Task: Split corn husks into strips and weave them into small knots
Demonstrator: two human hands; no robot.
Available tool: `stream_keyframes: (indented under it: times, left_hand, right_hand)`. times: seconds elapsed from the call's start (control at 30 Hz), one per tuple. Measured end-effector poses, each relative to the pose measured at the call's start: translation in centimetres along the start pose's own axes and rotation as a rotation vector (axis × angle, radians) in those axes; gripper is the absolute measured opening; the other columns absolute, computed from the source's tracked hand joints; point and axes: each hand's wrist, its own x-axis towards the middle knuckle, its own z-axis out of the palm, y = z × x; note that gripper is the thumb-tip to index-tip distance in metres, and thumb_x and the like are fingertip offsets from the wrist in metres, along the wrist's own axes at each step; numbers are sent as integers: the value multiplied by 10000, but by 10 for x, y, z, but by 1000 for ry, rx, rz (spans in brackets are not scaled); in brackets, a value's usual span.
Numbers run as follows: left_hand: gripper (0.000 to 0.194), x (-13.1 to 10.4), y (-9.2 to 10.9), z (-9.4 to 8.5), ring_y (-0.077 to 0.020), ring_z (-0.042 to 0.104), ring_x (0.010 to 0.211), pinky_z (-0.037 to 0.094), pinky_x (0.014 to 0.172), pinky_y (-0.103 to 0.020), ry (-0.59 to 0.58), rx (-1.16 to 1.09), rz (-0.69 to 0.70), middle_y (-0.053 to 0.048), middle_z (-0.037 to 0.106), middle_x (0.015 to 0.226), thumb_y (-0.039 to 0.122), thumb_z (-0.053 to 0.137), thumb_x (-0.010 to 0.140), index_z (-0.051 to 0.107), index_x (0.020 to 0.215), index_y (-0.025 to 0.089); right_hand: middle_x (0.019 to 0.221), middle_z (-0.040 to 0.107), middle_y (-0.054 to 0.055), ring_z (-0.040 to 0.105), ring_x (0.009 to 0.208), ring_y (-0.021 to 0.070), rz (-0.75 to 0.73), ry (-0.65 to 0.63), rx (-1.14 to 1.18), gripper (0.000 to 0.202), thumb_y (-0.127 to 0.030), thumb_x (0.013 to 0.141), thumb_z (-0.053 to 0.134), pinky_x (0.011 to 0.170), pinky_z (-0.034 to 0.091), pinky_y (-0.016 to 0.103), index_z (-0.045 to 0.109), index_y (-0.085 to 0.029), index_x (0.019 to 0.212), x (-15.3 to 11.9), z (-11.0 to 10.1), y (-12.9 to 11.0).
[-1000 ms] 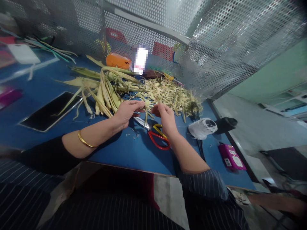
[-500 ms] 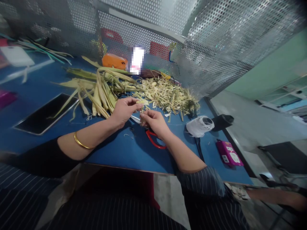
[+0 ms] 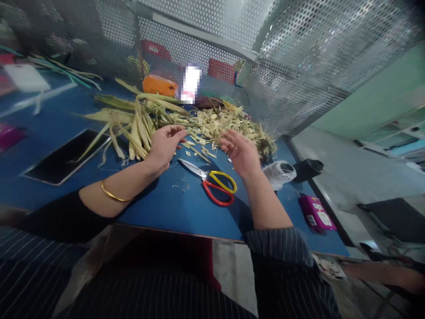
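Hovering by the husk scraps (image 3: 212, 125), the right hand (image 3: 241, 153) has its grip spread, nothing visible in it; the left hand (image 3: 165, 147) has its grip nearly pinched, contents unclear. Scissors (image 3: 202, 174) lie between the forearms on the table (image 3: 166, 212); corn husks (image 3: 137, 139) lie beside the left hand.

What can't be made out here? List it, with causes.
All in the head view:
Left hand: whether it pinches anything, hidden by its own fingers.
White spool: left side, behind the wrist of the right hand.
Magenta object: remainder, cut off by left edge.
Bright screen: contents, pixelated.
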Motion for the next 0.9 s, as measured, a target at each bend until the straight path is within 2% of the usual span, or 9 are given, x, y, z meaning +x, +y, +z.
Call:
stream_keyframes:
  times: [0.1,0.2,0.27,0.33,0.4,0.47,0.63,0.73,0.9]
  left_hand:
    - [93,0,2,1,-106,623,642,438,506,-191,13,-3,-3,-51,699,809,205,680,752,680,828,152]
    - [70,4,6,-1,-93,618,606,427,484,-184,42,2,8,-44,699,789,176,666,760,681,825,154]
    - [63,9,12,-5,-90,617,598,432,483,-189,54,2,31,-38,701,789,174,663,767,680,825,157]
    - [60,16,22,-13,-89,616,602,443,500,-199,49,-2,64,-29,703,791,180,664,775,677,830,161]
    - [46,22,35,-22,-86,607,602,443,514,-212,72,10,125,-16,703,781,180,653,788,680,824,169]
    - [70,26,49,-32,-82,594,597,433,522,-223,113,30,212,-8,705,775,143,651,779,689,830,171]
    - [72,36,71,-49,-79,581,596,415,527,-221,151,144,391,2,692,729,157,639,795,693,843,170]
    - [114,51,73,-56,-79,582,611,425,541,-212,207,245,443,-14,692,748,159,604,811,686,888,141]
    - [251,99,63,-73,-111,578,769,461,768,-270,296,738,508,-56,720,920,209,571,826,705,1009,101]
  right_hand:
    - [1022,676,45,691,809,156,-13,185,60,383,-586,747,623,648,540,267,570,-238,897,14,-16,3]
    - [915,666,28,660,673,129,-25,281,-187,342,-522,739,654,570,481,241,578,-218,876,15,-18,11]
    - [764,640,6,615,618,119,-77,128,-466,284,-465,753,656,555,436,235,600,-197,831,7,-12,13]
    - [683,615,-6,577,616,121,-132,-174,-766,239,-423,762,662,579,416,245,619,-191,802,-6,-3,10]
    - [728,631,1,562,648,127,-164,-452,-1011,225,-405,758,682,599,399,251,627,-199,832,-21,6,5]
    - [836,640,19,563,708,139,-233,-554,-1150,258,-405,763,690,642,401,262,615,-205,906,-35,11,1]
    - [1021,594,83,568,867,197,-349,-556,-1354,404,-390,762,697,722,421,296,580,-183,1089,-50,14,11]
    - [1015,589,84,567,920,208,-359,-566,-1397,307,-357,791,658,763,426,300,613,-189,1045,-51,16,18]
    - [960,596,77,570,857,195,-309,-435,-1507,198,-251,819,559,714,409,287,623,-185,994,-50,20,21]
